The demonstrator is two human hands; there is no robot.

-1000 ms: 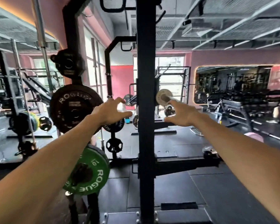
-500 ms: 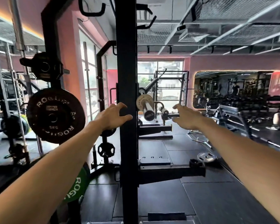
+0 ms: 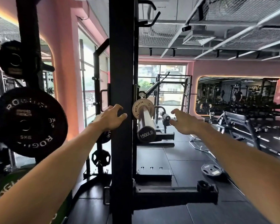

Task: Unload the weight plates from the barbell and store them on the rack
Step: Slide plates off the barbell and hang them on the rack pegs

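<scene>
One head-worn wide-angle view faces forward, close behind the rack upright [image 3: 121,110], into the gym.

In front of me stands the black rack upright [image 3: 121,78], my landmark. Left of it, a black 5 kg plate [image 3: 30,122] hangs on a storage peg, and a green plate [image 3: 10,189] sits below that, low at my left. Just right of the upright, the barbell sleeve [image 3: 145,122] rests in the rack with a small white plate [image 3: 143,109] on it. The dark rubber floor [image 3: 176,156] spreads behind the upright; farther right on it lies a small black plate [image 3: 212,171].
</scene>
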